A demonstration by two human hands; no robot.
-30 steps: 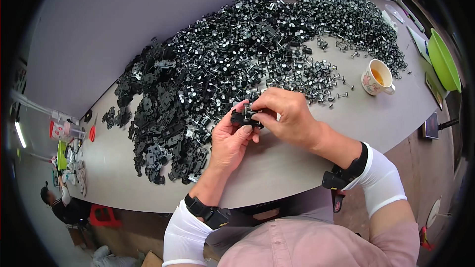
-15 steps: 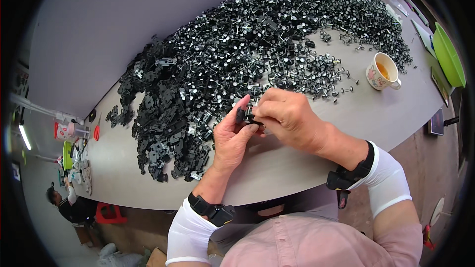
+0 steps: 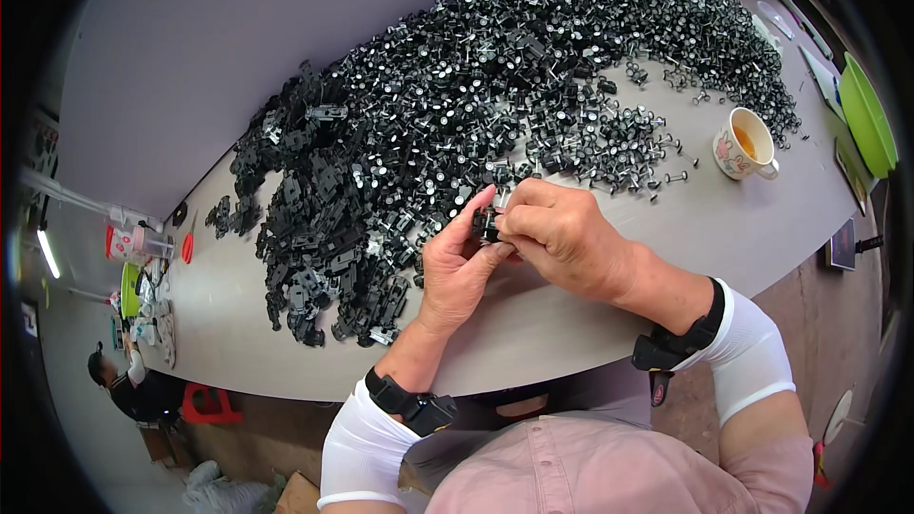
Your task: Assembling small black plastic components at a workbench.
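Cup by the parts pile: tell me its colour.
White cup with a pink flower pattern, head view.

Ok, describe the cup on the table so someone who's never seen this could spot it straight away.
Start at the long grey table and follow the big heap of black parts to its right end. Just below that end, on bare tabletop, stands a cup with a handle and brownish liquid inside. It is the only white, flower-patterned thing beside all the small black pieces, left of the green bowl.
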